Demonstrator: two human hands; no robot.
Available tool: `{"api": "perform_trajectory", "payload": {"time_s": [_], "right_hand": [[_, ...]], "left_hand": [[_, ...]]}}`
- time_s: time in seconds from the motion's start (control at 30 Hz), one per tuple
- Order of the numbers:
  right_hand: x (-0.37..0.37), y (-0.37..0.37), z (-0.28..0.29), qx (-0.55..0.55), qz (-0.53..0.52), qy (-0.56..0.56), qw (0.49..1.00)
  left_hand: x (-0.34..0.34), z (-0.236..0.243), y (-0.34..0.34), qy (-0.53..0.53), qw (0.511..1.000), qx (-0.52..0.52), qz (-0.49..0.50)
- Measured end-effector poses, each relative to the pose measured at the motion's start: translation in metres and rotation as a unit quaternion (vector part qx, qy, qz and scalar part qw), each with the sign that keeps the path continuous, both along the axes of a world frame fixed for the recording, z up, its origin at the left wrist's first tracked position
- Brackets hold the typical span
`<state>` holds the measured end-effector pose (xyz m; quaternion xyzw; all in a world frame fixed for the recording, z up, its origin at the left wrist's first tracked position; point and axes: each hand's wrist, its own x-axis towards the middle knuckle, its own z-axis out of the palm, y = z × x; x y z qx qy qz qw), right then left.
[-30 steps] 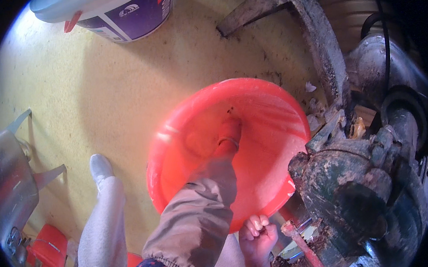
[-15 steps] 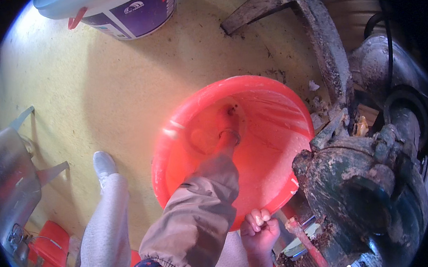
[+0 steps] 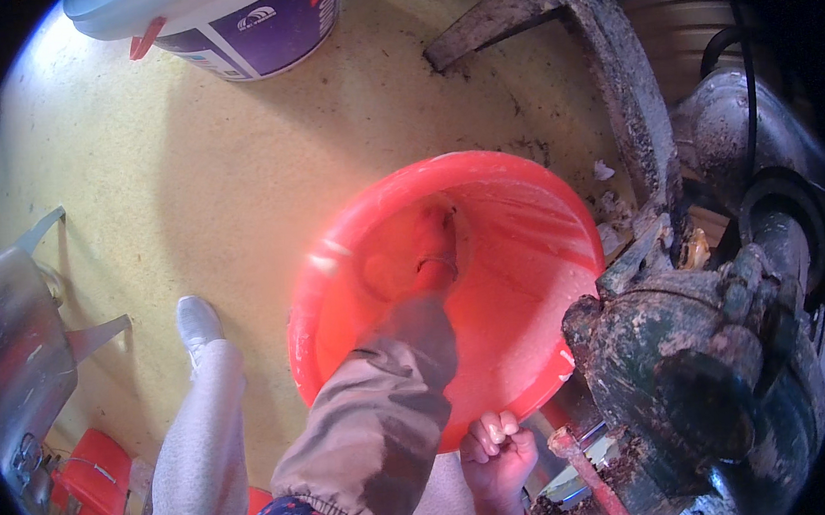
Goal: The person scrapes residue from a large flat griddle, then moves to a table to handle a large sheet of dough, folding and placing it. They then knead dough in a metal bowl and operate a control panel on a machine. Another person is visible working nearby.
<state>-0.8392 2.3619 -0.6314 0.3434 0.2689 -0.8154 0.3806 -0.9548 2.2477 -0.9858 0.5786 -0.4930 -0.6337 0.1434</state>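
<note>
A round red plastic tub (image 3: 468,166) stands before me, its inside streaked with whitish residue. My left arm, in a brown oversleeve above a dark floral cloth, reaches down into it. My left hand (image 3: 437,232) is near the tub's far inner wall, tinted red by it. Its fingers point downward and I cannot make out how they are held; a small dark spot shows beside them. At the near rim is my right hand (image 3: 498,451), bare, its fingers curled in toward the palm with the nails showing. What lies inside those fingers, if anything, is hidden.
Close on the right stands a dirty dark green machine (image 3: 673,354) with a crusted metal frame leg (image 3: 626,89). A white and purple bucket (image 3: 268,33) is at the far left. A grey metal piece (image 3: 16,333) and a red object (image 3: 93,476) sit at left.
My left hand has shifted slightly toward me and left inside the tub. My right hand stays at the near rim, its fingers still curled. The whole view has shifted a little.
</note>
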Motion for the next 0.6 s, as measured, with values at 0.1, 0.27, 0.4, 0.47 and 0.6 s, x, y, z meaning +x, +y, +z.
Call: {"api": "perform_trajectory", "payload": {"time_s": [0.1,0.27,0.4,0.47,0.6], "right_hand": [[0.001,-0.002,0.000,0.004,0.002,-0.010,1.000],[0.001,-0.008,0.001,0.063,-0.002,-0.024,0.998],[0.000,-0.010,0.002,0.068,0.005,-0.019,0.997],[-0.001,-0.010,0.002,0.058,0.011,-0.009,0.998],[-0.003,-0.009,0.003,0.060,0.012,0.009,0.998]], "left_hand": [[0.020,0.023,0.007,0.005,0.999,-0.033,-0.022],[0.014,0.030,0.016,0.104,0.970,0.159,0.151],[0.002,0.032,0.013,0.047,0.997,-0.015,0.065],[0.000,0.017,0.005,0.012,0.994,-0.109,-0.021],[-0.014,-0.035,0.007,0.314,0.943,-0.046,0.096]]}}
